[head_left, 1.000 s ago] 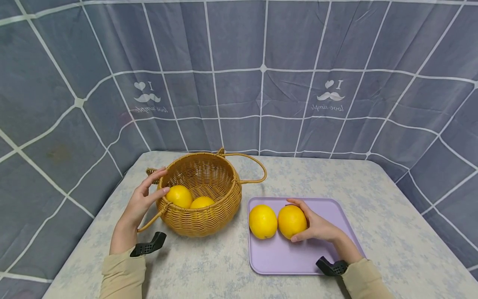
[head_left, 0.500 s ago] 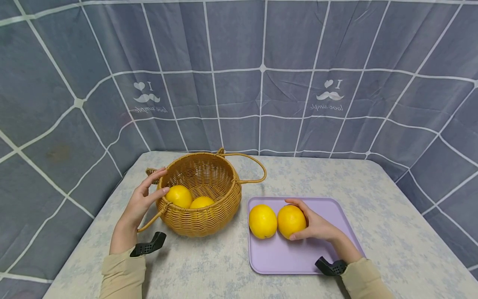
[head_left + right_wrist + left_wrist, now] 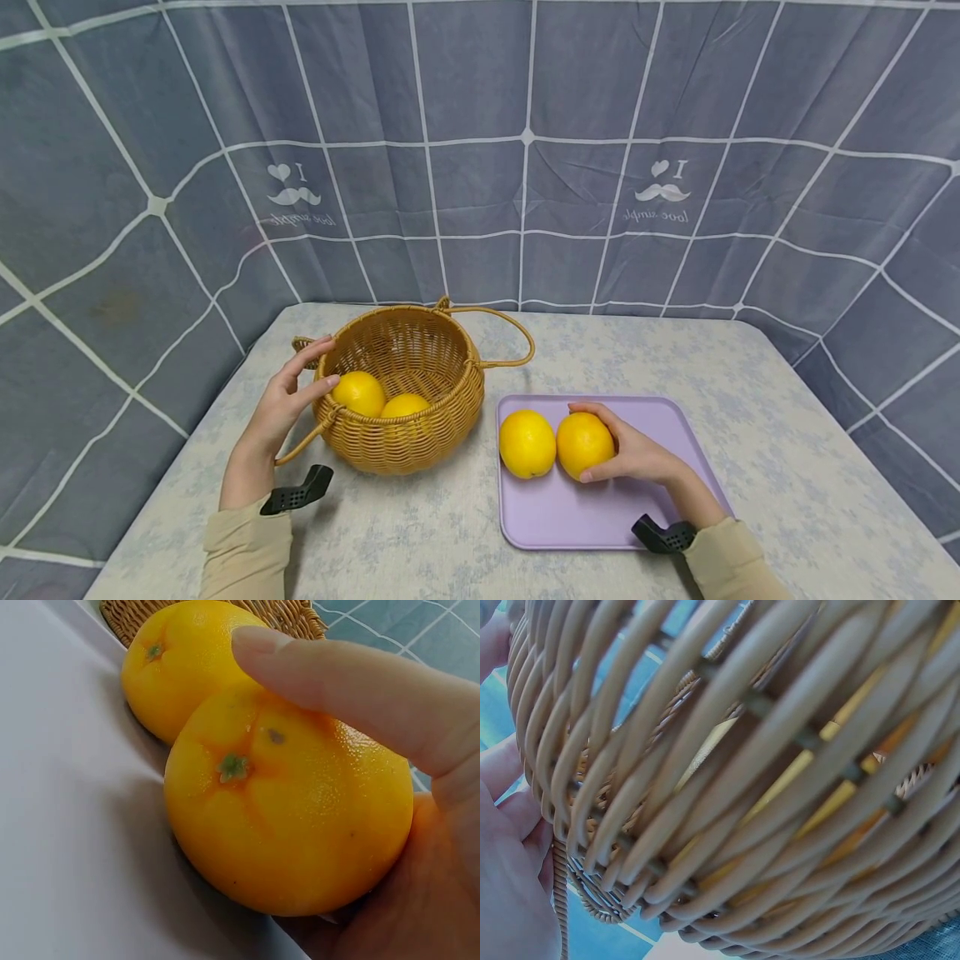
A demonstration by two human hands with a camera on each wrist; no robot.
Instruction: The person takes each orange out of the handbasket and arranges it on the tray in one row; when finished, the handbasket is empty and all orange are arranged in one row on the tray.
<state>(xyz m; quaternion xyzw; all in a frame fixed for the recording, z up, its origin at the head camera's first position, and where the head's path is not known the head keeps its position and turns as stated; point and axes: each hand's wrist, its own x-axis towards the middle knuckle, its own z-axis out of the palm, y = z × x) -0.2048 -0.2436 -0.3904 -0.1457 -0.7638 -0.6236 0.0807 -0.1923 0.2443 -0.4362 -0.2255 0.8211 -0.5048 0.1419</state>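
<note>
My right hand (image 3: 637,450) grips an orange (image 3: 583,446) on the lilac tray (image 3: 585,521); in the right wrist view the thumb lies across the upper side of this orange (image 3: 289,802), its green stem end showing. A second orange (image 3: 527,444) sits right beside it on the tray. On the left, my left hand (image 3: 281,408) rests at the side of a wicker basket (image 3: 408,446), thumb and fingers spread at the rim. Two oranges, one near (image 3: 405,406) and one further left (image 3: 360,393), lie in the basket. The left wrist view looks closely at the woven wall (image 3: 727,795).
The basket's looped handle (image 3: 517,329) sticks out to the right towards the tray. A pale patterned cloth (image 3: 420,533) covers the table. Behind hangs a grey-blue checked curtain (image 3: 480,192). Black wrist devices (image 3: 296,492) sit at both cuffs.
The right hand's fingers have shifted slightly left around the orange, which moved a touch the same way. The left hand and basket have hardly moved.
</note>
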